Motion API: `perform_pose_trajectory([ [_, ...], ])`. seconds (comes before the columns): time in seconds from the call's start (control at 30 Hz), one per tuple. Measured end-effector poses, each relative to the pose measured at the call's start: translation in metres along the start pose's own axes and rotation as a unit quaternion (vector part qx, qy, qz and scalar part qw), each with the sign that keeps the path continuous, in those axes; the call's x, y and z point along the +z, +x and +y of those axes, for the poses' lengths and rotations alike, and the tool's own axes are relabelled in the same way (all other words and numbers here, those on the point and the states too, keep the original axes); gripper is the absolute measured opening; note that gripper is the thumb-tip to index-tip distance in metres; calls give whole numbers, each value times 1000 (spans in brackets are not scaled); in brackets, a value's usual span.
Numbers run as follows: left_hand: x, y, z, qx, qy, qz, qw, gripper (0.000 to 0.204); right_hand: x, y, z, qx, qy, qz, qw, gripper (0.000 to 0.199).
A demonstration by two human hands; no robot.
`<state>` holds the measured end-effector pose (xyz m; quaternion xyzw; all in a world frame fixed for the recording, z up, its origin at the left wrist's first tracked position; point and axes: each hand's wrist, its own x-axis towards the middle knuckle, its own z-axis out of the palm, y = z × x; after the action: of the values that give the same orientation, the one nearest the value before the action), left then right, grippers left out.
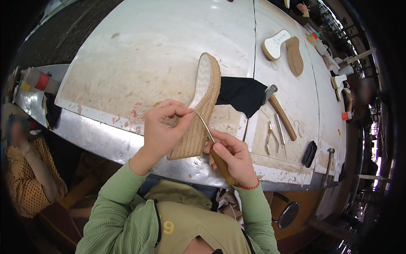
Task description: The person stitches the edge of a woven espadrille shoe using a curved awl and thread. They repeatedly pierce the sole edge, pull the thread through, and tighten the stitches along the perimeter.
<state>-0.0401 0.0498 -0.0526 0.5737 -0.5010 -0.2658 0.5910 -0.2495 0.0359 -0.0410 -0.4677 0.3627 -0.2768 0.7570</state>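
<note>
A wedge shoe sole wrapped in tan braided cord, with a white upper face, lies on the table edge in front of me. My right hand is closed round a curved awl with a yellow-brown handle. Its bent metal shank reaches left across the side of the wedge. My left hand pinches thumb and forefinger together at the awl's tip, over the sole's edge. What is between those fingertips, perhaps the tip or a strand, is too small to make out.
Right of the sole lie a black cloth, a hammer, pliers and a slim pointed tool. A black object sits further right. Two more wedge soles stand far right. Another person sits at left.
</note>
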Motion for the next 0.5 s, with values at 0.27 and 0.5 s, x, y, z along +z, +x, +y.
perform_pose_trajectory([
  [0.27, -6, 20, 15, 80, 130, -44, 987, 5, -12, -10, -8, -227, -440, 172, 851, 39],
  [0.5, -2, 26, 21, 95, 162, -64, 980, 4, -63, 7, -2, -288, -606, 226, 707, 40],
])
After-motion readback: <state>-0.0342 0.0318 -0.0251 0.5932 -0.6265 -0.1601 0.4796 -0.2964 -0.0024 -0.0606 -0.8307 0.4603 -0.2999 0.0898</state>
